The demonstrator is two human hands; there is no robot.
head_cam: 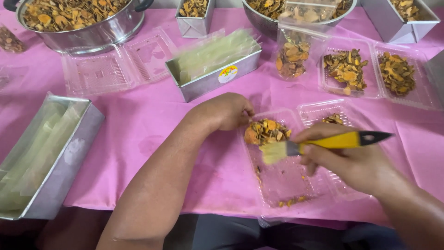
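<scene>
My right hand (356, 162) grips a yellow-handled brush (323, 142) with pale bristles, held level over an open clear plastic clamshell tray (282, 178). The bristles point left, just below a small heap of dried orange-brown slices (266, 131) at the tray's far end. My left hand (226, 111) rests at the tray's far left corner, fingers curled against that heap. A few crumbs lie in the near end of the tray. The tray's other half (323, 113) holds a few slices.
On the pink cloth (138, 129) stand a metal tin of clear bags (210, 69), another tin (46, 157) at left, two big metal bowls of dried slices (83, 18), a filled bag (291, 58), filled clamshells (370, 74) and an empty clamshell (115, 67).
</scene>
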